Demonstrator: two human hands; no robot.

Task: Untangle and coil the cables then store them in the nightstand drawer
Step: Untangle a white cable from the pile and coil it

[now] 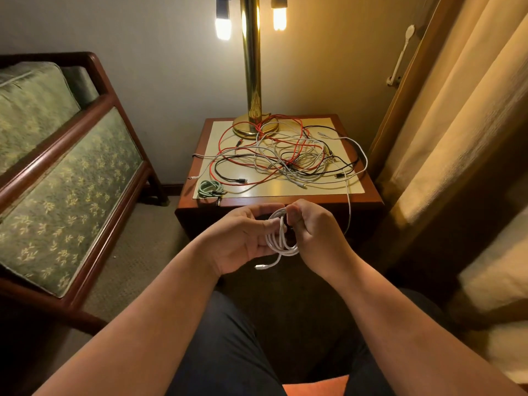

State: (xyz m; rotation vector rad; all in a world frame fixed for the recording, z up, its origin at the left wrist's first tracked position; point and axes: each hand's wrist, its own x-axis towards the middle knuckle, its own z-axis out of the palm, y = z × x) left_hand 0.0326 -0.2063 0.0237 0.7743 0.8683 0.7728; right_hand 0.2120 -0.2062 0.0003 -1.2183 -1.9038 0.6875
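Observation:
In front of the nightstand my two hands hold a white cable coil of several loops. My left hand grips the coil's left side, fingers curled round the loops. My right hand pinches the coil at its top. A white plug end dangles below the coil. On the nightstand top lies a tangle of red, black, white and grey cables. A small green coiled cable sits at the front left corner. One grey strand hangs over the front edge.
A brass lamp stands at the back of the nightstand with two lit bulbs. A green upholstered armchair with a wooden frame is to the left. Beige curtains hang on the right. My dark-trousered legs fill the bottom.

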